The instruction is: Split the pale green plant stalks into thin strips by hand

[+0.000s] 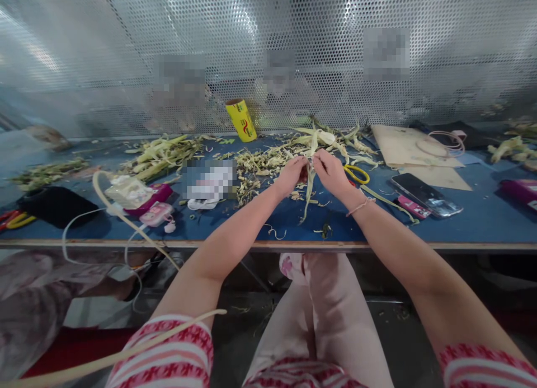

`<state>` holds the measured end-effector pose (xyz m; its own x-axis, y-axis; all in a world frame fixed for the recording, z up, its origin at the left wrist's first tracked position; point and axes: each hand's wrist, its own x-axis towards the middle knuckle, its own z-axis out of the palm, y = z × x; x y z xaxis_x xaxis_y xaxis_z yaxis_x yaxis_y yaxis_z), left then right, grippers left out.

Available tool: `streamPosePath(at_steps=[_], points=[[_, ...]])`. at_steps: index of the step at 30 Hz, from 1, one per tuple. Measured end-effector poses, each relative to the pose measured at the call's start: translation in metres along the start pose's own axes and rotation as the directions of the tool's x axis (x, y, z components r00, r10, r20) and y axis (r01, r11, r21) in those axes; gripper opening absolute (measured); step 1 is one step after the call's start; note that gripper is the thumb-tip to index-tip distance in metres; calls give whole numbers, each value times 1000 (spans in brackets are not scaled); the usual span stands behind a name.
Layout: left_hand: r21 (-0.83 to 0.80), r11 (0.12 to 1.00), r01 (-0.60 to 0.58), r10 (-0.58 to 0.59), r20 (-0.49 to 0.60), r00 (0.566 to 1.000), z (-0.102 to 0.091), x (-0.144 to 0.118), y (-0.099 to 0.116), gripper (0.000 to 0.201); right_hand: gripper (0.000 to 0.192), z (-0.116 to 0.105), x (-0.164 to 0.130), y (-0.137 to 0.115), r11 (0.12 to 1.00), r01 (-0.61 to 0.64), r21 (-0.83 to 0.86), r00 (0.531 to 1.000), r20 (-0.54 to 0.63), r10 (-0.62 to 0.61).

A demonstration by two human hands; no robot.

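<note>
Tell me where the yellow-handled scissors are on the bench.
In the head view, the yellow-handled scissors lie on the blue table, just right of the right hand, between it and the black phone.

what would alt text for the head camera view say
Two bare hands, left hand and right hand, meet over a blue table, pinching a pale green husk strip that hangs down between them. Heaps of husk scraps, yellow-handled scissors, a phone and a yellow roll lie around, before a perforated metal wall.
</note>
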<state>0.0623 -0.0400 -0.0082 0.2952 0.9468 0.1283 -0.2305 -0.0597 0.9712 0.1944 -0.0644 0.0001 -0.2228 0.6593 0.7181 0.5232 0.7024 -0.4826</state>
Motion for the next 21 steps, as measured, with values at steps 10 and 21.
streamPosePath(at_steps=[10, 21], points=[[96, 989, -111, 117, -57, 991, -7, 7, -3, 30, 40, 13, 3, 8, 828, -380, 412, 924, 131, 358], [292, 938, -188, 217, -72, 973, -10, 9, -4, 38, 45, 10, 5, 8, 415, -646, 640, 751, 438, 494]])
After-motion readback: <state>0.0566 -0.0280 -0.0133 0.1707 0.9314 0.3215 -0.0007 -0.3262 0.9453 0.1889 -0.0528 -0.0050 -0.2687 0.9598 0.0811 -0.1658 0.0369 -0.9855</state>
